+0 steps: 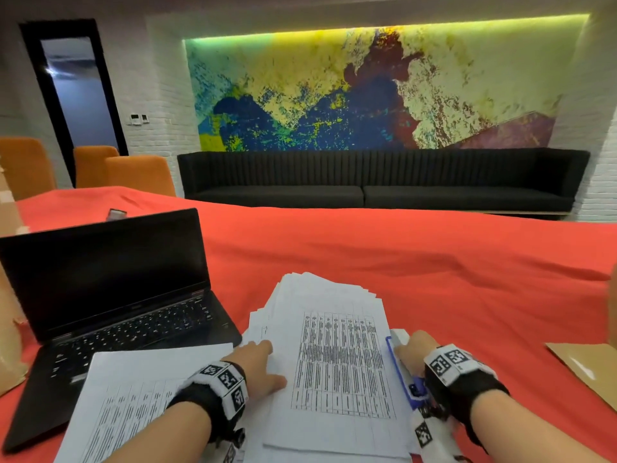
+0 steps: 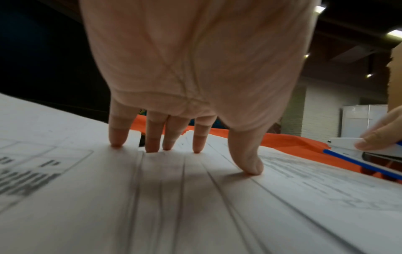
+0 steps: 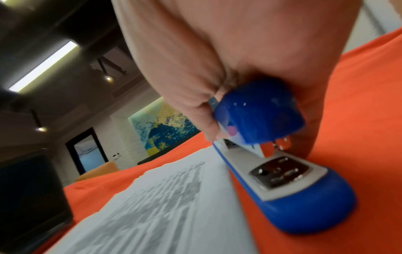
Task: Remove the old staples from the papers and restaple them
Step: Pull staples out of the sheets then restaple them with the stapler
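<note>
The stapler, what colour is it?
The stapler is blue and white with a silver metal plate, best seen in the right wrist view.

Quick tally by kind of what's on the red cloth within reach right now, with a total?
Paper stacks: 2, main, left
Staplers: 1
Laptops: 1
Cardboard pieces: 1
Total: 5

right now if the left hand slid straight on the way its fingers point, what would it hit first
Probably nothing solid soon: the left hand points up the paper stack, then bare red tablecloth. The laptop lies off to the left.
</note>
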The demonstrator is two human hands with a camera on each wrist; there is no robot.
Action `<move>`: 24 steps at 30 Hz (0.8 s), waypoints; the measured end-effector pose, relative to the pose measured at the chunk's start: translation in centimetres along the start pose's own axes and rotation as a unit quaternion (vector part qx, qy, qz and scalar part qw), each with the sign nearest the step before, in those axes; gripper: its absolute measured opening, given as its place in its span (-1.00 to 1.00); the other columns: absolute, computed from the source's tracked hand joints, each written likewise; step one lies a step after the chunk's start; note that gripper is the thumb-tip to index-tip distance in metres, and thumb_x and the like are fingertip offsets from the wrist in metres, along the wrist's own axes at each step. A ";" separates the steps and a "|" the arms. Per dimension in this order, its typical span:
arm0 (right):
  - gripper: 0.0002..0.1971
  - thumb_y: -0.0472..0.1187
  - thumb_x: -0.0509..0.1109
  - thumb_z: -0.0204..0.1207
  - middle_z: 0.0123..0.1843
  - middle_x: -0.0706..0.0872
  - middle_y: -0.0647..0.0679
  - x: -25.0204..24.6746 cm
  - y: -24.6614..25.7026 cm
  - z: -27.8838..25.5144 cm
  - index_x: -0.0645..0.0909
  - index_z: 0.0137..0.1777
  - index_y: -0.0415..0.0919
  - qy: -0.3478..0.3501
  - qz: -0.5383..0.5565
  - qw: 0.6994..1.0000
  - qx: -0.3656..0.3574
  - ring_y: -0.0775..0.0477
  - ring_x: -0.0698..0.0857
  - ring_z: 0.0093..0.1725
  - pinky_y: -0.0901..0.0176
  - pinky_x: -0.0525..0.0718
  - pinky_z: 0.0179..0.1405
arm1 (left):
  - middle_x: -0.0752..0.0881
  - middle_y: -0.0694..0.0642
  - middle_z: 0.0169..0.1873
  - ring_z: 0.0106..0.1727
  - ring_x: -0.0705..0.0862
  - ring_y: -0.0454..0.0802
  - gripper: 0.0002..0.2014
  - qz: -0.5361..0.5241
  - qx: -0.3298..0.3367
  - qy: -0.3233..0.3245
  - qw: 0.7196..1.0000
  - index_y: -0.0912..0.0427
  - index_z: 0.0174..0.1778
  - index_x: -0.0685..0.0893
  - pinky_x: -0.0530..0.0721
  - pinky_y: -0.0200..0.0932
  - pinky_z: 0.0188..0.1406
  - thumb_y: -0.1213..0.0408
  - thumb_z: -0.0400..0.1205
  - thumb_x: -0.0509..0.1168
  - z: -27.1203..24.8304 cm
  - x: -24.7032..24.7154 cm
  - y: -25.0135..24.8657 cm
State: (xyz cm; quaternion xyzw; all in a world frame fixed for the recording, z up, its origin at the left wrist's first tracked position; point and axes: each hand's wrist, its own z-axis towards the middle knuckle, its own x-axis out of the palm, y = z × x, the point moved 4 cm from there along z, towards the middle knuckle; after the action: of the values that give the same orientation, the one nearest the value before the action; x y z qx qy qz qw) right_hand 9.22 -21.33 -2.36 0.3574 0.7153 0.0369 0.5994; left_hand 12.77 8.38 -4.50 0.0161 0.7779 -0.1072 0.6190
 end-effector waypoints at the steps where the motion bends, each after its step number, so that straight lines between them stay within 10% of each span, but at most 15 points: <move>1: -0.56 -0.07 0.10 0.72 0.12 0.70 -0.28 -0.7 0.0 0.5 0.51 0.33 -0.45 -0.019 -0.011 1.000 0.003 -0.27 0.65 0.23 0.17 0.53 -0.04 | 0.54 0.06 0.34 0.32 0.53 0.06 -0.31 0.009 -0.006 0.008 1.000 -0.02 0.46 0.37 0.54 -0.03 0.28 -0.28 0.48 0.28 0.4 -0.1 0.3; 16: -0.53 0.01 0.34 0.49 0.40 0.58 -0.09 -4.1 -5.3 -4.4 0.49 0.39 -0.09 -0.086 -0.164 0.982 -0.030 -0.11 0.56 0.39 0.14 0.50 0.37 | 0.05 0.00 0.70 0.69 0.05 0.12 -0.05 0.095 0.101 0.083 0.987 -0.18 0.66 0.04 -0.09 0.42 0.56 -0.46 0.40 0.21 -3.9 2.6 -6.2; 24: -0.46 -0.08 0.30 0.50 0.37 0.61 -0.12 -2.0 -10.7 -9.9 0.28 0.47 -0.10 -0.032 -0.151 0.988 -0.013 -0.13 0.63 0.33 0.19 0.57 0.21 | 0.25 0.03 0.63 0.65 0.18 0.12 -0.03 0.139 0.159 0.120 0.970 -0.14 0.66 0.05 -0.12 0.39 0.57 -0.44 0.41 0.29 -10.2 2.4 -7.4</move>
State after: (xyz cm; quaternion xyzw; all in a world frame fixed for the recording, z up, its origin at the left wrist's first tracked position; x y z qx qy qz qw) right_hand -4.44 -26.66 -3.13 0.2381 0.7408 -0.0565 0.6256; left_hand 1.29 2.80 -3.62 0.2349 0.8098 -0.1401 0.5190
